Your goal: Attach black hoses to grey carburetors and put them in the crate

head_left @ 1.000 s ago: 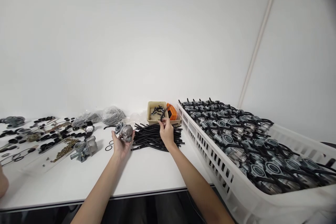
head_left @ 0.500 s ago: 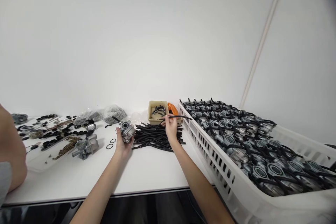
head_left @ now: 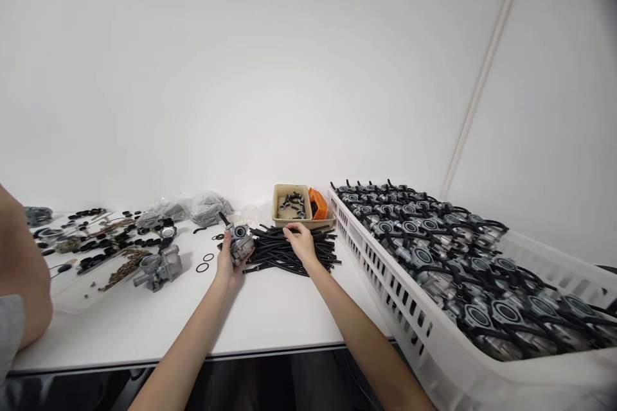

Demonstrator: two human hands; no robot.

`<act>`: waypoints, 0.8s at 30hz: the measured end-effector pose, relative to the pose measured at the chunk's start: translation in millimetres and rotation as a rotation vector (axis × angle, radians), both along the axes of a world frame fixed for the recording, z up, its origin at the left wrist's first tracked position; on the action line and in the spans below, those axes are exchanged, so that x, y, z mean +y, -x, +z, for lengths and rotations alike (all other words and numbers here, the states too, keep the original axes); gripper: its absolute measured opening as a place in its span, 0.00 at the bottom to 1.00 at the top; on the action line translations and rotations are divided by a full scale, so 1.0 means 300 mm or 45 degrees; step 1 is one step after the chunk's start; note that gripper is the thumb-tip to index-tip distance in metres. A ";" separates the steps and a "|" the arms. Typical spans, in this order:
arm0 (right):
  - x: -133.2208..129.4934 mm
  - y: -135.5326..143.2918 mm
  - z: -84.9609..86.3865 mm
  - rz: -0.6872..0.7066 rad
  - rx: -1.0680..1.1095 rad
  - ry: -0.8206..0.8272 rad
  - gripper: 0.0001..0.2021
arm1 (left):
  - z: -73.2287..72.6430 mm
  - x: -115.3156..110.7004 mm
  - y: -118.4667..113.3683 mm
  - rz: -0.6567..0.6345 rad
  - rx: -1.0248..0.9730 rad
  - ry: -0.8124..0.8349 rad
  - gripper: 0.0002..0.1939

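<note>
My left hand [head_left: 230,264] is wrapped around a metal carburetor [head_left: 241,245], its round bore facing up and a short black hose [head_left: 223,218] sticking out at the upper left. To the right, my right hand [head_left: 301,241] is pinched at the back of a pile of black rubber hoses [head_left: 274,253]. A black hose [head_left: 322,227] runs out behind its fingers; the grip itself is partly hidden. Black O-rings [head_left: 202,267] lie left of my left hand. Another carburetor [head_left: 158,270] rests on the table farther left.
A white crate [head_left: 409,308] full of carburetors with hoses stands at the right. Behind the pile are a beige bin [head_left: 275,205] of small parts and an orange basket [head_left: 319,203]. Loose parts and plastic bags [head_left: 208,209] cover the left. A person's arm [head_left: 29,270] is at the left edge.
My right hand has come down and left toward the hose pile, and the hose it held up at the right has lowered with it. My left hand has shifted slightly right with the carburetor.
</note>
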State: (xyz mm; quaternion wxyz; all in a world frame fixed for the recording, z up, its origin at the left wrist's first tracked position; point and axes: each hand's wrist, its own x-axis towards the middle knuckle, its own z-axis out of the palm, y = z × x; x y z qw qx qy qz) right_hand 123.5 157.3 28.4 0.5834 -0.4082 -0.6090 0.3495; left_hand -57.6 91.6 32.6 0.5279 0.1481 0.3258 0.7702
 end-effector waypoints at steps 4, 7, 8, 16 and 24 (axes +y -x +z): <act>-0.018 -0.034 0.015 -0.275 -0.322 -0.123 0.09 | -0.004 0.001 0.002 0.012 0.011 0.011 0.14; -0.038 -0.050 0.031 -0.392 -0.684 -0.202 0.12 | -0.007 0.001 0.003 0.014 0.020 0.015 0.14; -0.044 -0.054 0.035 -0.418 -0.800 -0.199 0.12 | -0.007 0.001 0.004 0.013 0.023 0.020 0.14; -0.033 -0.094 0.039 -0.567 -1.245 -0.205 0.09 | -0.009 0.002 0.005 0.005 0.057 0.035 0.15; -0.031 -0.093 0.076 -0.520 -0.529 -0.521 0.15 | -0.009 0.005 0.007 0.018 0.052 0.040 0.14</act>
